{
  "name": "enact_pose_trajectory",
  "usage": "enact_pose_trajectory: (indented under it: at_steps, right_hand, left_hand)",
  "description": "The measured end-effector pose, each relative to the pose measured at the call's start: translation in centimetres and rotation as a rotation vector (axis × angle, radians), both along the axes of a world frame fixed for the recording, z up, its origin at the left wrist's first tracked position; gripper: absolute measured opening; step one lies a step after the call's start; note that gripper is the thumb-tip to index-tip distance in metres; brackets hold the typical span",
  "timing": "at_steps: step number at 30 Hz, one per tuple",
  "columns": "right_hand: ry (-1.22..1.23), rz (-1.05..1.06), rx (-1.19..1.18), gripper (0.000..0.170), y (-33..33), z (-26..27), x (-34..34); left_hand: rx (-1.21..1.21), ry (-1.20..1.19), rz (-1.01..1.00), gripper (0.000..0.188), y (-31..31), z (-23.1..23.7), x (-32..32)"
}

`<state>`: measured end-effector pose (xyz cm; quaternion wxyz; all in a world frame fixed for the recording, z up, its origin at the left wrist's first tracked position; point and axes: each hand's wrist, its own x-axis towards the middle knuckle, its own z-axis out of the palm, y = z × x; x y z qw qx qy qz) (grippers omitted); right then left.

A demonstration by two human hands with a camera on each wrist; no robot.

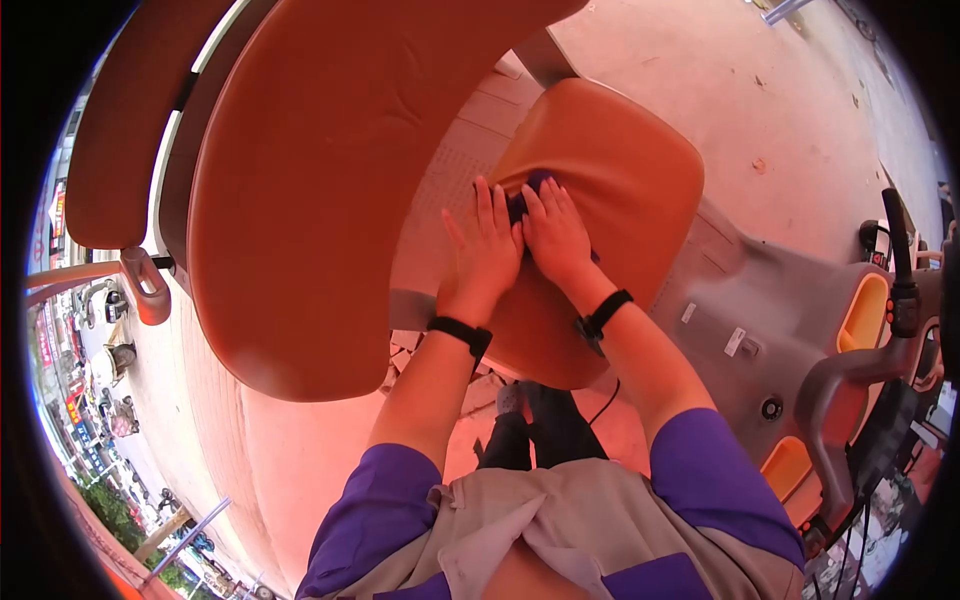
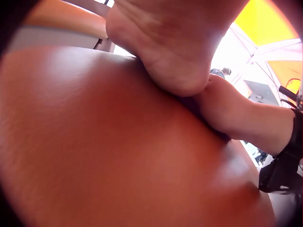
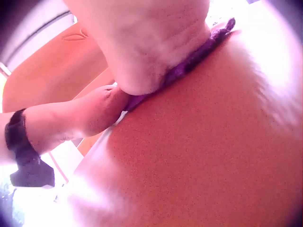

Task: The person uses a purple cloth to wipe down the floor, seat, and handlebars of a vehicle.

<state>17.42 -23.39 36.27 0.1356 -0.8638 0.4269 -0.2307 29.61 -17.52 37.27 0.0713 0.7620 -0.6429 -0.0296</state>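
Note:
A dark purple cloth lies on the small orange padded seat, mostly hidden under two hands. My left hand rests palm down over its left part, fingers straight and slightly spread. Close beside it, my right hand presses on the cloth with its fingers extended. The seat cover creases around the fingers. From the right wrist view, the purple cloth shows as a thin folded strip between the palm and the seat. The left wrist view has the heel of the left hand low against the seat surface.
A large orange seat stands to the left, with an orange backrest beyond it. On the right are a grey vehicle body, handlebars and an orange-lined storage pocket. Pavement lies around.

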Motion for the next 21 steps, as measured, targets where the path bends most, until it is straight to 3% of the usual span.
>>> enact_pose_trajectory:
  at_steps: [6,10,13,17,20,21]
  right_hand:
    - [-0.097,-0.109,0.019,0.036,-0.6,-0.3,1.4]
    - [-0.204,0.012,0.140,0.033,4.9,0.1,1.8]
    - [-0.133,0.183,0.586,0.030,9.4,3.4,1.1]
    - [-0.282,0.197,0.208,0.025,14.5,2.6,-1.1]
    - [-0.259,0.187,0.423,0.027,15.6,3.2,-2.7]
    - [-0.229,0.192,0.532,0.029,15.6,4.1,-3.9]
  left_hand:
    - [0.078,0.109,0.111,0.056,-0.7,-0.9,0.2]
    - [0.127,0.126,0.196,0.055,4.8,-0.3,0.3]
    - [0.165,0.133,0.153,0.054,11.2,0.4,-0.2]
    - [0.249,0.141,0.074,0.053,15.3,1.4,-0.2]
    - [0.290,0.076,-0.084,0.050,16.0,3.1,-0.7]
    - [0.183,0.108,-0.152,0.044,16.4,2.1,-0.6]
